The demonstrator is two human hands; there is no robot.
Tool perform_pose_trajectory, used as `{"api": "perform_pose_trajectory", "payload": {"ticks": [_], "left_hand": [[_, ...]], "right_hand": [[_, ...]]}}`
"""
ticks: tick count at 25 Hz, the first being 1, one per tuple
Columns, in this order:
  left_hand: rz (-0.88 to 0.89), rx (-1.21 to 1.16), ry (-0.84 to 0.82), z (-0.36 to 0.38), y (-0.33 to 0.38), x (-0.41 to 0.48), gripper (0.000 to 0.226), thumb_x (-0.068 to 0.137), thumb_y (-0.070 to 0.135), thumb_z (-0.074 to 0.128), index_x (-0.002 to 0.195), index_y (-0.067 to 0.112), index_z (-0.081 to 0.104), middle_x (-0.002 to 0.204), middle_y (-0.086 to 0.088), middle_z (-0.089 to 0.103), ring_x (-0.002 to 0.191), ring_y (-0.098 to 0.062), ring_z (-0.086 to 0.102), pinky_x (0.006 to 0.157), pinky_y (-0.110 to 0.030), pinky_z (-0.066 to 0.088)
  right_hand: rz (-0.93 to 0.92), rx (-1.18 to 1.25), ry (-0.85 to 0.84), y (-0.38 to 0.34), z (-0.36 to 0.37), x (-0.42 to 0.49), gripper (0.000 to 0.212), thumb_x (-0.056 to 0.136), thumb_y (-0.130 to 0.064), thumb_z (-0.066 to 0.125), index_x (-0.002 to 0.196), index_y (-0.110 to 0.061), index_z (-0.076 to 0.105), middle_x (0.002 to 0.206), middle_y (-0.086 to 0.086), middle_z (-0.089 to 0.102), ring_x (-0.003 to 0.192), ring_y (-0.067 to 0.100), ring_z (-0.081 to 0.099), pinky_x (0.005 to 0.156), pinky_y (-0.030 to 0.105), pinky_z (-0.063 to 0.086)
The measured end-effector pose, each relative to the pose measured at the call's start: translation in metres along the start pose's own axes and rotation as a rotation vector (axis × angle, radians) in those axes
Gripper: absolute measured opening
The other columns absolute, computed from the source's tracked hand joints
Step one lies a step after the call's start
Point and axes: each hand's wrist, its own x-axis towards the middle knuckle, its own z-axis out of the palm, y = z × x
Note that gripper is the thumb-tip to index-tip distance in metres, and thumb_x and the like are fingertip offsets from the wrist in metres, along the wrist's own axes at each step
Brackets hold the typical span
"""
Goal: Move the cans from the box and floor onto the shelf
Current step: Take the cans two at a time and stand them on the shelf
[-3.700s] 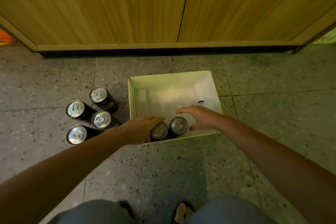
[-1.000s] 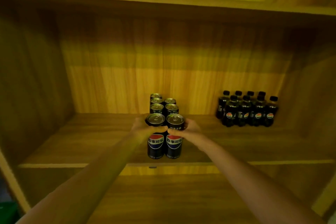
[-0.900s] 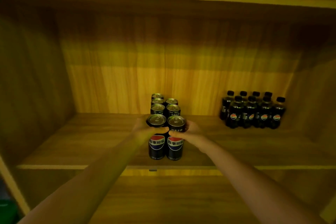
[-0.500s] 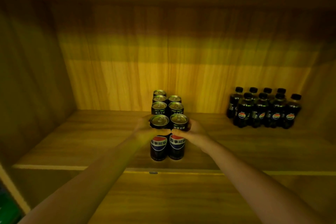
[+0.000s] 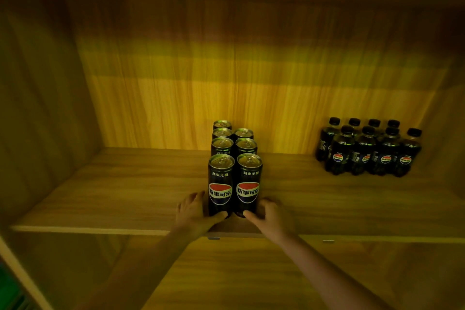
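Note:
Two black cola cans stand upright side by side on the wooden shelf (image 5: 113,196), near its front edge. My left hand (image 5: 193,214) cups the base of the left can (image 5: 221,184), thumb across its front and fingers on its left side. The foot of the right can (image 5: 248,181) is held the same way by my right hand (image 5: 270,216). Directly behind them several more cans (image 5: 222,145) stand in two rows running toward the back wall. The box and the floor are out of view.
A cluster of several small black cola bottles (image 5: 367,151) stands at the shelf's back right. Wooden side walls close the shelf at left and right. Bare board lies left of the cans and between cans and bottles. A lower shelf level shows below.
The two cans have come down from being held by their tops onto the shelf board. My hands slid from the rims down to the bases. The view tilted down.

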Motion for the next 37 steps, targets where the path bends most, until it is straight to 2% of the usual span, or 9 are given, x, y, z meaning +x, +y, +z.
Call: {"api": "perform_pose_trajectory", "payload": {"ticks": [3,6,10,19,23,28,33,35,37], "left_hand": [[0.044,0.125,0.037,0.009,-0.002,0.001,0.085,0.076,0.065,0.052,0.144,0.022,0.025,0.152,-0.005,0.029,0.142,-0.023,0.022,0.117,-0.046,0.012],[0.064,0.15,0.061,0.016,0.0,0.011,0.08,0.083,0.062,0.046,0.146,0.021,0.021,0.154,-0.006,0.026,0.144,-0.024,0.018,0.118,-0.048,0.01],[0.039,0.175,0.011,0.018,0.0,0.024,0.085,0.084,0.064,0.039,0.149,0.018,0.008,0.159,-0.005,0.013,0.147,-0.024,0.006,0.119,-0.051,0.003],[0.034,0.136,0.015,0.02,0.001,0.03,0.091,0.083,0.063,0.044,0.149,0.017,0.003,0.159,-0.005,0.011,0.147,-0.023,0.006,0.119,-0.052,0.002],[-0.001,0.128,0.071,0.007,-0.004,0.01,0.103,0.077,0.065,0.051,0.149,0.011,-0.001,0.159,-0.009,0.012,0.147,-0.023,0.009,0.118,-0.051,0.004],[0.069,0.239,0.129,-0.038,-0.024,-0.036,0.096,0.082,0.059,0.049,0.149,0.011,0.0,0.159,-0.008,0.009,0.147,-0.024,0.005,0.117,-0.051,0.001],[0.17,0.379,0.148,-0.082,-0.056,-0.081,0.095,0.082,0.057,0.051,0.149,0.011,0.001,0.16,-0.007,0.006,0.148,-0.024,0.003,0.118,-0.052,-0.002],[0.197,0.407,0.129,-0.097,-0.073,-0.097,0.095,0.082,0.056,0.052,0.149,0.012,0.002,0.16,-0.007,0.005,0.148,-0.024,0.002,0.118,-0.052,-0.002],[0.224,0.447,0.107,-0.11,-0.092,-0.113,0.095,0.083,0.054,0.053,0.149,0.013,0.0,0.16,-0.007,0.004,0.148,-0.024,0.001,0.119,-0.05,-0.004]], "right_hand": [[-0.013,-0.053,0.102,-0.001,0.004,0.007,0.05,0.08,-0.057,0.053,0.107,-0.015,0.06,0.117,0.005,0.062,0.107,0.021,0.055,0.085,0.032,0.048],[-0.004,-0.125,0.148,-0.003,0.01,0.01,0.049,0.083,-0.056,0.05,0.107,-0.014,0.059,0.116,0.005,0.062,0.109,0.022,0.054,0.087,0.033,0.045],[-0.025,-0.144,0.181,-0.003,0.014,0.015,0.05,0.085,-0.054,0.048,0.111,-0.013,0.056,0.12,0.006,0.06,0.113,0.023,0.052,0.09,0.035,0.043],[-0.013,-0.225,0.156,-0.008,0.017,0.016,0.057,0.088,-0.055,0.04,0.121,-0.01,0.049,0.129,0.01,0.055,0.121,0.027,0.047,0.099,0.038,0.038],[0.035,-0.139,0.144,-0.008,0.007,0.003,0.072,0.084,-0.059,0.045,0.136,-0.01,0.032,0.142,0.014,0.041,0.131,0.032,0.038,0.107,0.043,0.031],[-0.083,-0.109,0.343,-0.04,-0.01,-0.022,0.065,0.084,-0.05,0.053,0.133,-0.011,0.035,0.137,0.013,0.044,0.126,0.031,0.041,0.104,0.043,0.034],[-0.02,-0.008,0.581,-0.079,-0.019,-0.051,0.055,0.081,-0.037,0.061,0.125,-0.012,0.041,0.132,0.013,0.048,0.122,0.03,0.044,0.098,0.042,0.037],[-0.147,0.001,0.518,-0.096,-0.011,-0.067,0.055,0.08,-0.031,0.063,0.126,-0.01,0.041,0.133,0.014,0.047,0.123,0.031,0.044,0.1,0.042,0.04],[-0.31,-0.093,0.309,-0.117,0.002,-0.088,0.062,0.081,-0.031,0.064,0.133,-0.011,0.036,0.139,0.013,0.042,0.128,0.029,0.04,0.105,0.044,0.039]]}}
